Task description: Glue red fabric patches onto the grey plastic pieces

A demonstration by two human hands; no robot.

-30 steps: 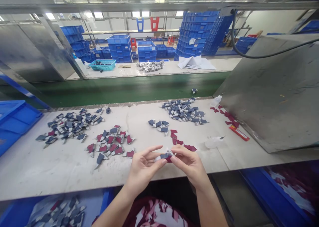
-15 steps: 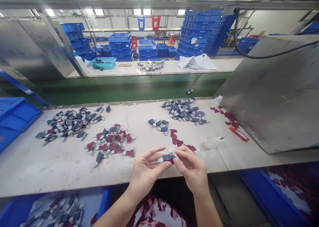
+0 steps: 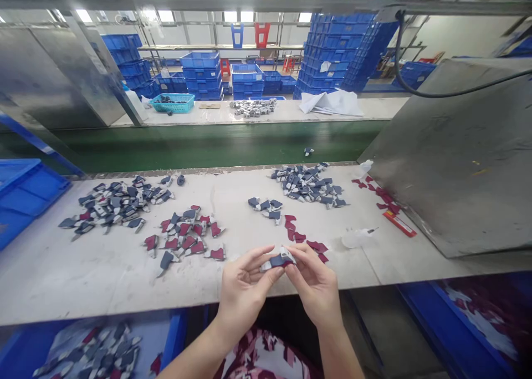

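Observation:
Both hands meet over the table's front edge around one small part [image 3: 277, 260], dark blue and white with a dark red patch. My left hand [image 3: 245, 282] is closed on its left end, thumb in front. My right hand [image 3: 316, 279] pinches its right end between thumb and fingers. Just beyond the hands lie loose dark red pieces [image 3: 290, 224] and a few blue and white parts [image 3: 266, 206]. Farther back is a heap of blue and white parts [image 3: 305, 185]. A heap with red patches [image 3: 191, 232] lies left of the hands.
Another heap [image 3: 116, 201] lies at the left. To the right are a white bottle [image 3: 355, 238], a red packet [image 3: 399, 224] and a metal panel [image 3: 465, 163]. Blue bins [image 3: 177, 334] stand below the front edge. A green belt [image 3: 199, 146] runs behind the table.
The held part has tilted slightly and my right hand has shifted a little left, its fingers still at the part's right end. The small part on the green belt has moved left.

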